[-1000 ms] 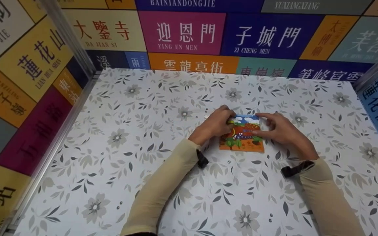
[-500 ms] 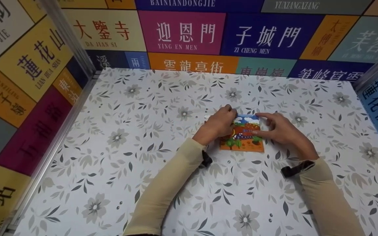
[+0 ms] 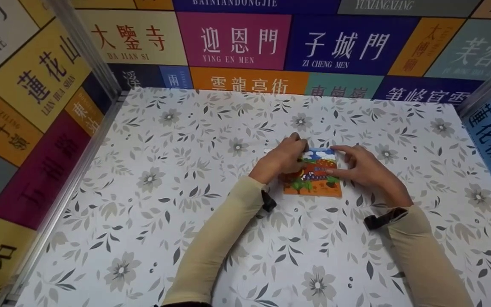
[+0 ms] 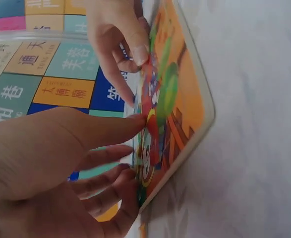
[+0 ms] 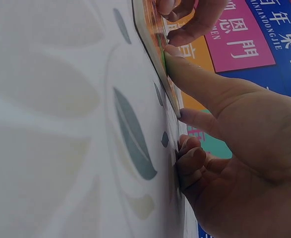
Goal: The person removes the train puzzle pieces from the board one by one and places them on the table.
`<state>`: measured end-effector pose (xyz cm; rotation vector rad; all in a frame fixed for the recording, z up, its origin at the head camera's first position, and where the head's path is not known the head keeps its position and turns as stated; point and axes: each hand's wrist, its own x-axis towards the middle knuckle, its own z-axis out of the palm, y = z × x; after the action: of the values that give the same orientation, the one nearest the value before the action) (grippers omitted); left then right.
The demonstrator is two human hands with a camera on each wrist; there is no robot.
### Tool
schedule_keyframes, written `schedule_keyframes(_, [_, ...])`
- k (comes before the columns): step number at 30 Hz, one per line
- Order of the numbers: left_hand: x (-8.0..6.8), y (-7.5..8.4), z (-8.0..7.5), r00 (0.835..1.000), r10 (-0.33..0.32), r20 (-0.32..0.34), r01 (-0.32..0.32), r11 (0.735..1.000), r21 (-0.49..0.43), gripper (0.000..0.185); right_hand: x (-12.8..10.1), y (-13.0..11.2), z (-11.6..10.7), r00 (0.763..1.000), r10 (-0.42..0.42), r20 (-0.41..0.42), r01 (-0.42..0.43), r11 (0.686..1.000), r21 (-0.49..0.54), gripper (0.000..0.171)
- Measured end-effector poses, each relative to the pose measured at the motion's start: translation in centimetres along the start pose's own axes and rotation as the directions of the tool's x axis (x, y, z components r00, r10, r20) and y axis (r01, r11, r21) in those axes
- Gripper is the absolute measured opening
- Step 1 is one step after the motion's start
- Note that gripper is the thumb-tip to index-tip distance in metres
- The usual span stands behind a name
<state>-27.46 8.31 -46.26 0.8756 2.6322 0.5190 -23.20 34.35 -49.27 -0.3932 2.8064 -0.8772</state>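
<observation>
A small square picture board (image 3: 313,187) with a bright cartoon scene lies on the flower-patterned table. My left hand (image 3: 281,157) is at its upper left, fingers curled by the edge. In the left wrist view, the left thumb (image 4: 110,128) reaches onto the printed face, with the other fingers at the board's side. At the right edge is my right hand (image 3: 362,166). Its thumb (image 5: 190,72) presses on the picture while the index finger touches the far right corner. The right hand's remaining fingers bend beneath the palm, close to the table. The left hand covers the board's upper left corner.
The white table (image 3: 151,238) has a grey leaf and flower print. Colourful panels (image 3: 237,42) with large characters rise behind it and along both sides. A metal rail (image 3: 70,170) follows the left edge. Each wrist wears a black strap.
My left hand has shifted slightly right and away over the board. The right hand and the board keep their places; the whole head view has tilted a little.
</observation>
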Motion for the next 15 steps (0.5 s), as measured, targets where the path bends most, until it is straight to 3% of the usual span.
schedule_keyframes(7, [0.4, 1.1, 0.0, 1.0, -0.005, 0.022, 0.001, 0.985, 0.171, 0.03, 0.2, -0.1, 0.0, 1.0, 0.03, -0.003, -0.03, 0.999, 0.021, 0.078])
schedule_keyframes(15, [0.7, 1.3, -0.2, 1.0, 0.016, 0.022, -0.02, 0.985, 0.172, 0.038, 0.1, -0.1, -0.1, 1.0, 0.009, -0.005, -0.009, 1.0, 0.016, 0.076])
